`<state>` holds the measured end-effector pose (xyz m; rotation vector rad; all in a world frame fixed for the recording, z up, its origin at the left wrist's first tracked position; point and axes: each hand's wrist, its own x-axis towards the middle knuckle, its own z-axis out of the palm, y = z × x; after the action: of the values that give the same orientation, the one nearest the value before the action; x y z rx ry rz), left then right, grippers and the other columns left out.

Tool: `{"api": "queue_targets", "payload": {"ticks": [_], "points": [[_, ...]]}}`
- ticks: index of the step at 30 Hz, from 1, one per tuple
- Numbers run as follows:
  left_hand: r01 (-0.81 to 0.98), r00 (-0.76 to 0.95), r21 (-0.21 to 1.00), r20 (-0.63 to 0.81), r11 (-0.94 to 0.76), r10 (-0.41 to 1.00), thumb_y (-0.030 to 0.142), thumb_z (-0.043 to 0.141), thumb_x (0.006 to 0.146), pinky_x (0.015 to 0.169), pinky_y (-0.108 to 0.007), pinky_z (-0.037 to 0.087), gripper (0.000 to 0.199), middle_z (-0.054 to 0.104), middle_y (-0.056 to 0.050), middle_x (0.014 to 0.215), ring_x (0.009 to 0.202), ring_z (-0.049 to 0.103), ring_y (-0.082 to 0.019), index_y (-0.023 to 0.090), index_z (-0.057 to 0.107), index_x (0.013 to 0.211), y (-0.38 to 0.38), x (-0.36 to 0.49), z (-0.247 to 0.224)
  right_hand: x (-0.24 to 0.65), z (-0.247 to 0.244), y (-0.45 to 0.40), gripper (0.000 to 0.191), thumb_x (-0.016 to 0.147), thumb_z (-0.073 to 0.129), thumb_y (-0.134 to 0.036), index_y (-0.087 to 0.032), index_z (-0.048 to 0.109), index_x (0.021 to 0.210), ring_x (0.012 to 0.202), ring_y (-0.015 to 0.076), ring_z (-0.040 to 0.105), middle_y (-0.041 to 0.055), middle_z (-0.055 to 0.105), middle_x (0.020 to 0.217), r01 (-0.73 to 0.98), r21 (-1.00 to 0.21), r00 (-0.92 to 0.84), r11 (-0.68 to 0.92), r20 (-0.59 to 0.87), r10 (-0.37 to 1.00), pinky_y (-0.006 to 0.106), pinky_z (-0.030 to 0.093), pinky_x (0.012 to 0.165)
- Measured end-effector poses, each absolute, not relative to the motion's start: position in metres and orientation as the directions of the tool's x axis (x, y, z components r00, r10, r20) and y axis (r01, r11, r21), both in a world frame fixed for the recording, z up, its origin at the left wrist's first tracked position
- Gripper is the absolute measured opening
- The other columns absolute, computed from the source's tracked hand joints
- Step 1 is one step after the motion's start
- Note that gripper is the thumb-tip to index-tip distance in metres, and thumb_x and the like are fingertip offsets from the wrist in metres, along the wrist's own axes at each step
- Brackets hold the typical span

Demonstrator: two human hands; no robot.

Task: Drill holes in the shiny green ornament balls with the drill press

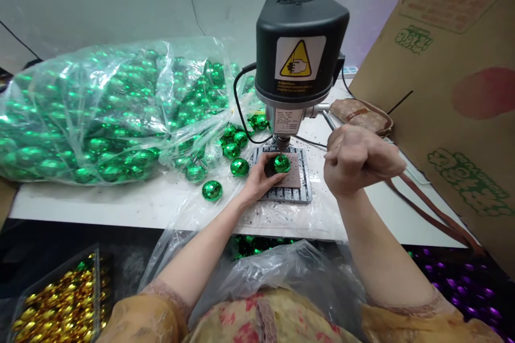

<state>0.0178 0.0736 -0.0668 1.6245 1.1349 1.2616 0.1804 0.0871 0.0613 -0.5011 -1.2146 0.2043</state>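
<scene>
Crate (97, 289), clear-walled, at lower left: gold faceted baubles, with some green at the top corner. Clear plastic bag (166, 72), large, lying on the white bench (120, 203): filled with green faceted baubles. Loose green baubles (212, 190), several, scattered between bag and machine. Left hand (258, 178): thumb and index finger curved around one green bauble (282, 164), holding it on a brown pad (294, 178), directly under the chuck. Slotted metal base (307, 194), beneath the pad, dotted with dark specks. Drill press (300, 27), black housing, yellow warning label. Lever (329, 119), metal. Right hand (354, 158): fingers closed in a fist about the lever's end. Brown patterned handbag (356, 112), behind the right hand. Purple baubles (462, 286), below the bench edge. Cardboard box (442, 91), far right, printed green and red.
</scene>
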Motion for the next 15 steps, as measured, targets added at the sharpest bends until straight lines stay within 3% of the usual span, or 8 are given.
{"api": "queue_targets", "payload": {"ticks": [3, 6, 9, 12, 14, 15], "points": [[0.211, 0.082, 0.93, 0.291, -0.302, 0.953, 0.032, 0.083, 0.076, 0.098, -0.038, 0.049, 0.052, 0.068, -0.007, 0.113, 0.107, 0.066, -0.025, 0.021, 0.058, 0.12, 0.076, 0.02, -0.066, 0.175, 0.094, 0.085, 0.046, 0.091, 0.059, -0.029, -0.02, 0.047, 0.048, 0.038, 0.0037, 0.033, -0.0071, 0.036, 0.042, 0.068, -0.438, 0.422, 0.896, 0.827, 0.372, 0.028, 0.025, 0.046], [0.357, -0.003, 0.879, 0.339, -0.316, 0.941, 0.031, 0.08, 0.078, 0.092, -0.037, 0.052, 0.047, 0.068, -0.007, 0.11, 0.103, 0.066, -0.023, 0.02, 0.057, 0.118, 0.068, 0.022, -0.059, 0.173, 0.124, 0.09, 0.044, 0.091, 0.057, -0.022, -0.019, 0.049, 0.048, 0.039, 0.0022, 0.034, -0.0079, 0.039, 0.042, 0.036, -0.442, 0.412, 0.896, 0.824, 0.39, 0.024, 0.028, 0.048], [0.522, -0.074, 0.765, 0.481, -0.377, 0.874, 0.034, 0.079, 0.078, 0.086, -0.034, 0.053, 0.044, 0.067, -0.006, 0.106, 0.097, 0.066, -0.021, 0.02, 0.057, 0.113, 0.035, 0.017, -0.053, 0.175, 0.134, 0.097, 0.043, 0.092, 0.057, -0.02, -0.018, 0.049, 0.05, 0.039, 0.0018, 0.032, -0.0077, 0.042, 0.043, 0.001, -0.438, 0.38, 0.899, 0.832, 0.404, 0.023, 0.028, 0.05], [0.556, 0.193, 0.601, 0.578, -0.574, 0.793, 0.042, 0.077, 0.078, 0.074, -0.03, 0.053, 0.045, 0.067, -0.005, 0.095, 0.085, 0.067, -0.019, 0.021, 0.057, 0.112, -0.022, 0.004, -0.059, 0.176, 0.132, 0.1, 0.042, 0.092, 0.056, -0.018, -0.018, 0.05, 0.051, 0.039, 0.0029, 0.031, -0.007, 0.041, 0.043, -0.017, -0.403, 0.373, 0.915, 0.847, 0.38, 0.025, 0.027, 0.052], [0.511, 0.51, 0.521, 0.457, -0.684, 0.729, 0.047, 0.073, 0.081, 0.067, -0.029, 0.052, 0.046, 0.066, -0.004, 0.088, 0.077, 0.067, -0.02, 0.02, 0.058, 0.115, -0.063, -0.006, -0.07, 0.177, 0.129, 0.101, 0.042, 0.092, 0.056, -0.019, -0.018, 0.049, 0.051, 0.04, 0.0034, 0.031, -0.0064, 0.042, 0.044, -0.026, -0.386, 0.361, 0.922, 0.856, 0.369, 0.026, 0.027, 0.053], [0.537, 0.618, 0.503, 0.311, -0.677, 0.722, 0.048, 0.071, 0.083, 0.064, -0.029, 0.052, 0.047, 0.067, -0.006, 0.09, 0.076, 0.068, -0.021, 0.019, 0.058, 0.119, -0.082, -0.01, -0.077, 0.177, 0.129, 0.101, 0.042, 0.092, 0.057, -0.019, -0.018, 0.049, 0.051, 0.041, 0.0034, 0.031, -0.0063, 0.042, 0.043, -0.031, -0.376, 0.361, 0.926, 0.86, 0.361, 0.026, 0.028, 0.054]]}}
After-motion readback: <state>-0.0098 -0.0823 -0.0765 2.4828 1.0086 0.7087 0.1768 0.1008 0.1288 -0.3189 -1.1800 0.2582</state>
